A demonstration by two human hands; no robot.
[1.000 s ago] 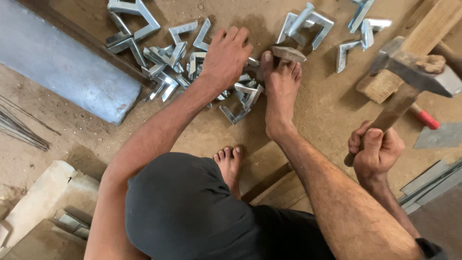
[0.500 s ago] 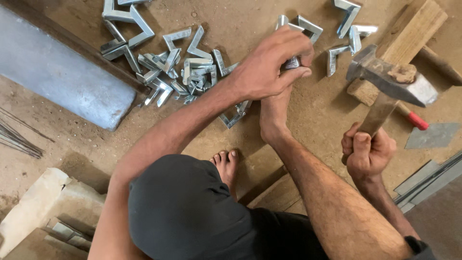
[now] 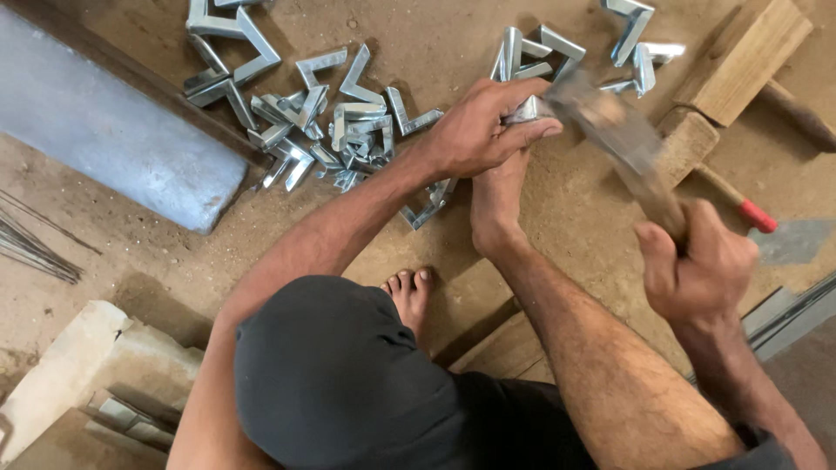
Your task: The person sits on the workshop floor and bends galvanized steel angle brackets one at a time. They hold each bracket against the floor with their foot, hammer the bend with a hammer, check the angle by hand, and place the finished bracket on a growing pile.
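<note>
1. your left hand (image 3: 475, 130) pinches a metal bracket (image 3: 527, 109) on the dirt floor, wrist bent.
2. your right hand (image 3: 697, 261) is clenched round a hammer (image 3: 623, 144), its blurred head just beside the bracket.

The hammer's metal head (image 3: 579, 96) is blurred beside the left hand (image 3: 479, 130), which covers most of the small silver metal bracket (image 3: 529, 110). The right hand (image 3: 697, 265) hides the wooden handle's end.
</note>
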